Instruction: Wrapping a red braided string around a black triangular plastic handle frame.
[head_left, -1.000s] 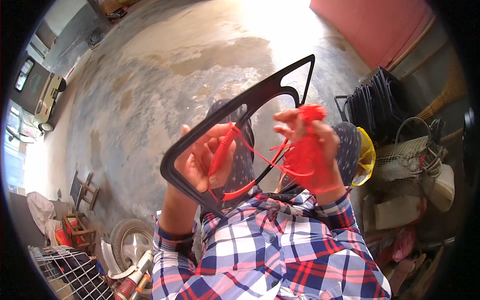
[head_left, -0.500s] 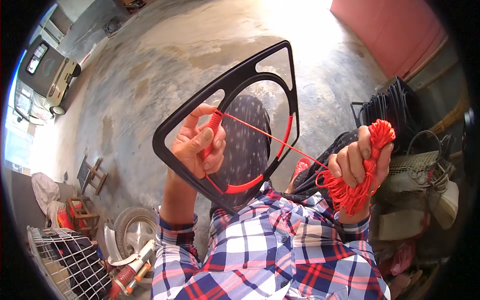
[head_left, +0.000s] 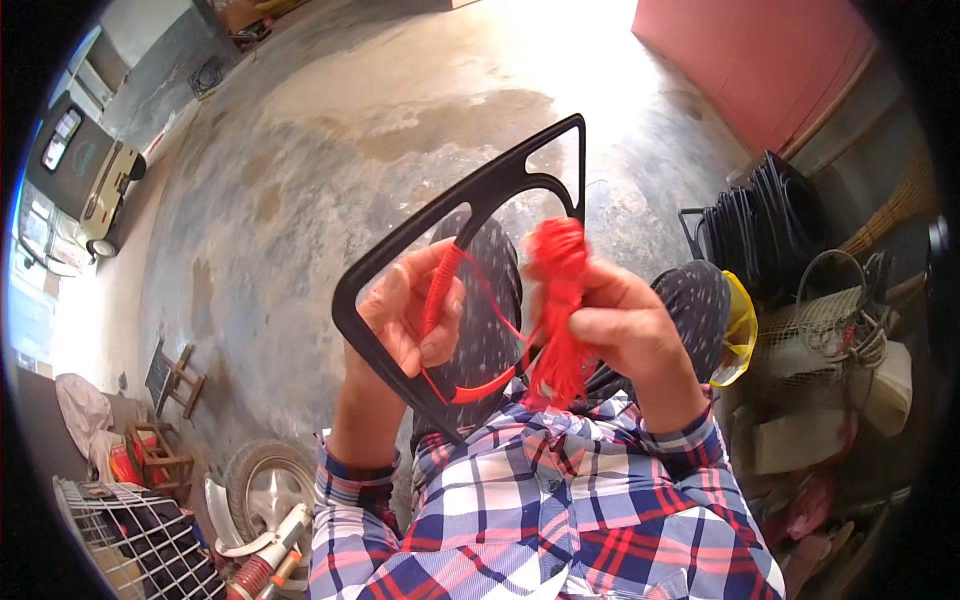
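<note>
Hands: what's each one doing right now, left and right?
Left hand: closed on the black frame, at its red-wrapped section.
Right hand: closed on the bundle of red cord.

Round teal sign (head_left: 84, 158) on grey panel at far left; pale cardboard boxes (head_left: 800, 440) at right.

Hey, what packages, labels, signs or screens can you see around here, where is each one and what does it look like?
Cardboard box: low at the right, below the wire coil; flat, tan-brown, partly hidden.
Round emblem: far left, on the cream-and-dark vehicle; a teal ring on a dark panel.
No screens or signs show; nothing labelled lies near the hands, which hold the black frame and red cord.
</note>
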